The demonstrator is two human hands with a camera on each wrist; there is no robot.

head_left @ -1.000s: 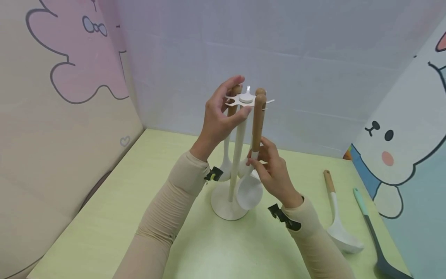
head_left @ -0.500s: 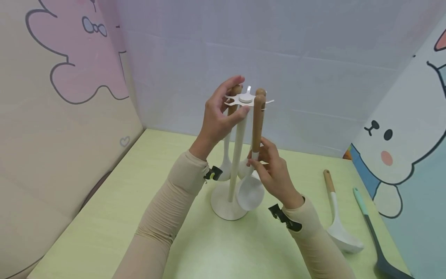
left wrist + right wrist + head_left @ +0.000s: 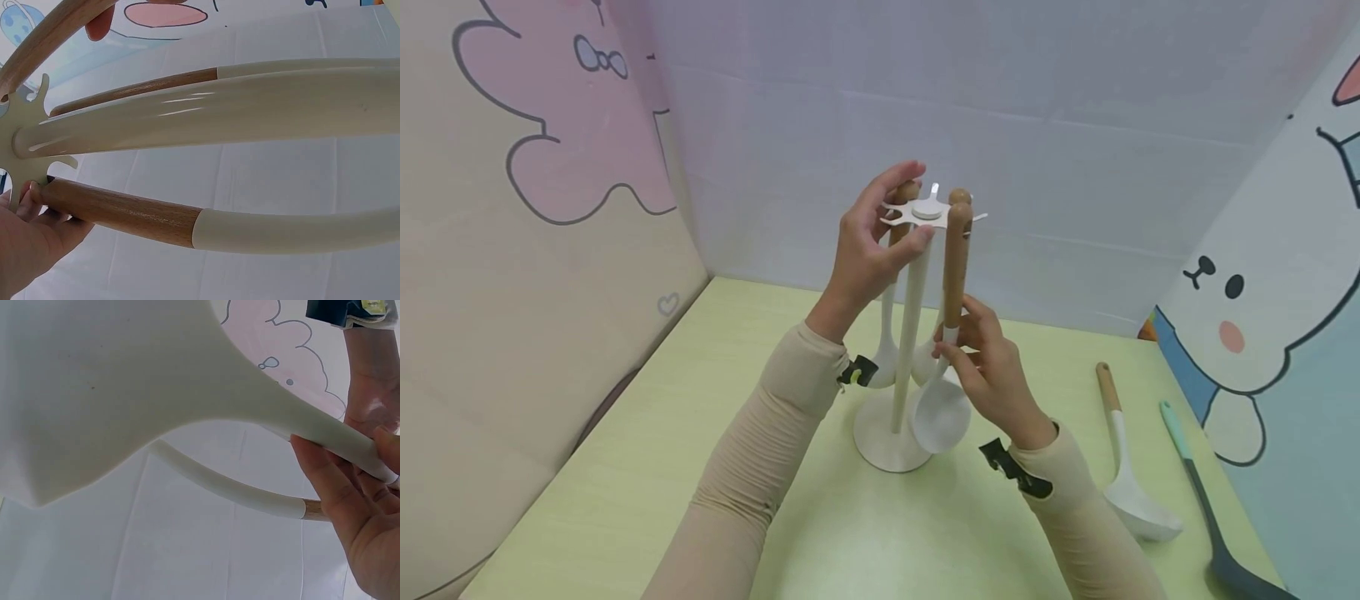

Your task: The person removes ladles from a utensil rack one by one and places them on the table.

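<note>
A white utensil rack [image 3: 910, 325] stands upright on the table, with a round base and a hooked disc on top. My left hand [image 3: 872, 242] grips the rack's top disc, its thumb at the front edge and its fingers behind, beside a hung utensil's wooden handle [image 3: 125, 209]. At the rack's right side my right hand [image 3: 988, 367] pinches a white spoon [image 3: 942, 417] at the neck, just below its wooden handle [image 3: 956, 267]. The handle's top is level with the disc and overlaps the hooks in the head view. Another wooden-handled utensil [image 3: 231, 487] hangs behind the spoon.
On the table's right side lie a white ladle [image 3: 1138, 508] with a wooden handle and a dark grey utensil [image 3: 1206, 500] with a mint-green handle end. Printed walls [image 3: 1000, 167] close off the table at the back and both sides.
The spoon's head has shifted slightly to the right, away from the rack's post. Both hands keep their grips in nearly the same places.
</note>
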